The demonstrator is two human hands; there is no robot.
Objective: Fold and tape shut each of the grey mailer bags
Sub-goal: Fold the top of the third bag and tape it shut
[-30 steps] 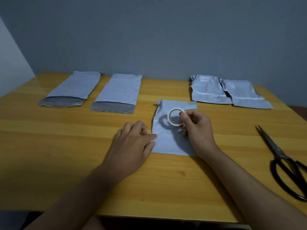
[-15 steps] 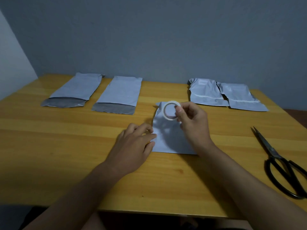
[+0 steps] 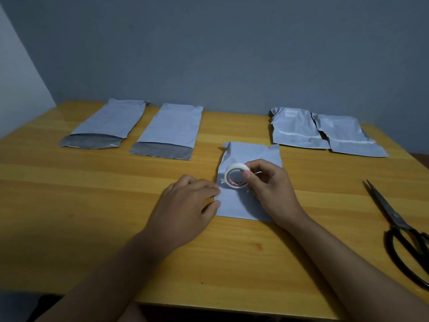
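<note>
A folded grey mailer bag (image 3: 249, 154) lies at the table's middle. My right hand (image 3: 271, 189) pinches a white tape roll (image 3: 235, 175) just above it, thumb on the roll's rim. My left hand (image 3: 185, 210) lies flat with its fingertips on the bag's left edge. Two unfolded bags (image 3: 111, 122) (image 3: 173, 129) with open dark flaps lie at the back left. Two folded bags with tape strips (image 3: 294, 129) (image 3: 346, 135) lie at the back right.
Black scissors (image 3: 399, 231) lie near the wooden table's (image 3: 92, 205) right edge, blades pointing away from me. A grey wall stands behind the table.
My right hand has lowered the tape roll toward the bag and tilted it. My left hand has stayed on the bag's left edge.
</note>
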